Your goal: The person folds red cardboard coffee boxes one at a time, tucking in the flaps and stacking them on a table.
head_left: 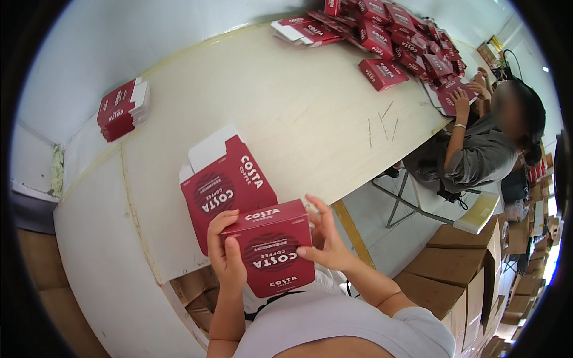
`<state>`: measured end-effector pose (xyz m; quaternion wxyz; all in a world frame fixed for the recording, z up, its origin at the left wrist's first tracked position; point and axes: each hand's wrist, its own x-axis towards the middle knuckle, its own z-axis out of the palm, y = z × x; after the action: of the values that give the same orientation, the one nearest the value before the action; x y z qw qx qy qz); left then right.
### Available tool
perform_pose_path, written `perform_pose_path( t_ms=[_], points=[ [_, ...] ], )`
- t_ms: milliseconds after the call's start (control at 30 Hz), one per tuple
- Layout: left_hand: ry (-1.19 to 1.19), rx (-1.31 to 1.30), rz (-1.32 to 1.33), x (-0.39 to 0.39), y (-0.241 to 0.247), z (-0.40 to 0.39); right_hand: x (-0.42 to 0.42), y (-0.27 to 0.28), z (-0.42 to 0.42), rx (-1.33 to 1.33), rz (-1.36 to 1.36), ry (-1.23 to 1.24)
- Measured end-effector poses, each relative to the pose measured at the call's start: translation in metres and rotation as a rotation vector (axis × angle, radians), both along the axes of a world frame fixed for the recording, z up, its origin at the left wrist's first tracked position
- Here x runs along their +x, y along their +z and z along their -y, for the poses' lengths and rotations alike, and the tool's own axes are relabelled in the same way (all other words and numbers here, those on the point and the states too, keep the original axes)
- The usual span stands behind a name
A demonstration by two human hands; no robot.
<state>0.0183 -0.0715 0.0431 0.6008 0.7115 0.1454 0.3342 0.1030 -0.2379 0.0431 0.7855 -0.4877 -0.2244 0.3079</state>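
A red Costa Coffee carton (273, 257), opened out into a box shape, is held at the near table edge, above my lap. My left hand (228, 250) grips its left side, with the thumb on the front panel. On the right side, my right hand (324, 241) has its thumb on the front panel and a finger raised near the top corner; its other fingers are partly hidden. Just beyond the held carton, flattened red cartons (219, 179) with white flaps lie on the pale table (304, 125), their near part hidden behind it.
A stack of flat cartons (118, 107) stands at the table's far left. Folded cartons (376, 38) are heaped at the far right, beside more flat ones (306, 31). A seated person (483, 138) handles flat cartons there. Brown cardboard boxes (452, 268) stand on the floor at right.
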Motion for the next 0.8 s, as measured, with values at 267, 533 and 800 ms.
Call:
perform_pose_path(
  t_ms=[267, 533, 800],
  points=[
    [-0.122, -0.27, 0.012, -0.001, 0.013, -0.007, 0.102, 0.027, 0.016, -0.077, -0.204, -0.141],
    [-0.039, -0.274, -0.012, -0.03, 0.006, -0.028, 0.339, 0.155, 0.018, 0.117, -0.252, -0.6],
    [0.1, 0.415, -0.458, -0.04, 0.001, -0.043, 0.238, 0.055, 0.017, -0.459, 0.222, -0.245]
  ],
)
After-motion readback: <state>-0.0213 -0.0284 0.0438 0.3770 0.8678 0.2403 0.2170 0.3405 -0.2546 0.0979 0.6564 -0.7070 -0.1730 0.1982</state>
